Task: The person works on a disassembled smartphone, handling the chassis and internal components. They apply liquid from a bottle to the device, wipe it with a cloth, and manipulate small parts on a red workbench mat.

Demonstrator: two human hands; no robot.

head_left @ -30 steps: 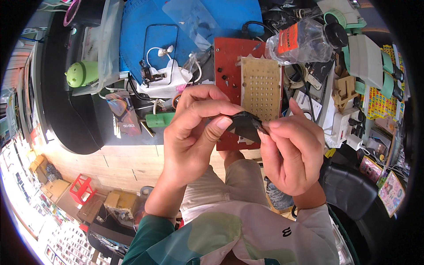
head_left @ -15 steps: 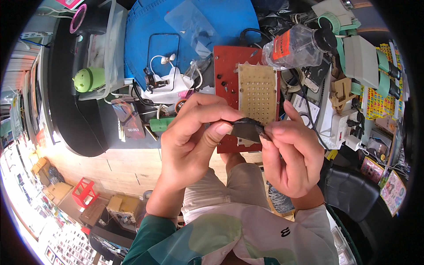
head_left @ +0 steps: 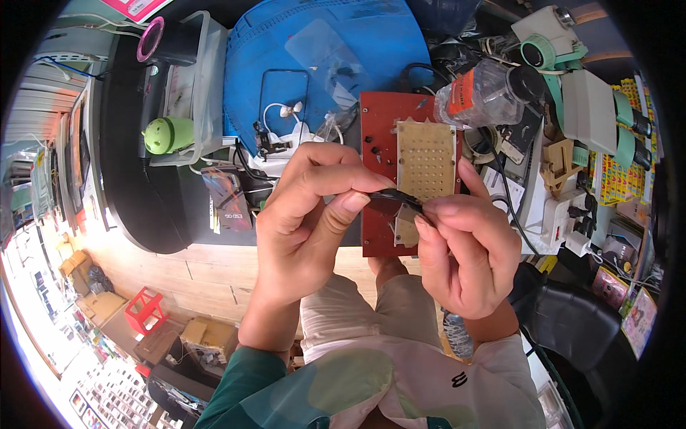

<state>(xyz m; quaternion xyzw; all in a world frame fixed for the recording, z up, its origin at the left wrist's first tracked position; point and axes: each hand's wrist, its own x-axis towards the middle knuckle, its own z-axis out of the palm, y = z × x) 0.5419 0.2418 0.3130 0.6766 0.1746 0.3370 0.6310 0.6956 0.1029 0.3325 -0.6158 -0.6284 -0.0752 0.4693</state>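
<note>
A thin, dark, bent piece (head_left: 395, 196) is stretched between my two hands, seen nearly edge-on; its exact kind I cannot make out. My left hand (head_left: 304, 222) pinches one end between thumb and forefinger. At the other end, my right hand (head_left: 471, 250) grips it with thumb and fingertips. Both hands are raised in front of a red board (head_left: 379, 164) that carries a tan perforated plate (head_left: 427, 157). Small black bits lie on the red board's left part.
A blue mat (head_left: 264, 57) with a clear plastic sheet and white cables lies behind. At the back right are a clear bottle (head_left: 482, 96) and a microscope (head_left: 593, 107). On the left stand a green figure (head_left: 169, 135) and a clear bin (head_left: 211, 93). A black chair (head_left: 572, 322) is at right.
The dark piece has tilted, so its broad flat face now shows less. My hands stay pinched on its ends. The bench background has shifted slightly right and down in view.
</note>
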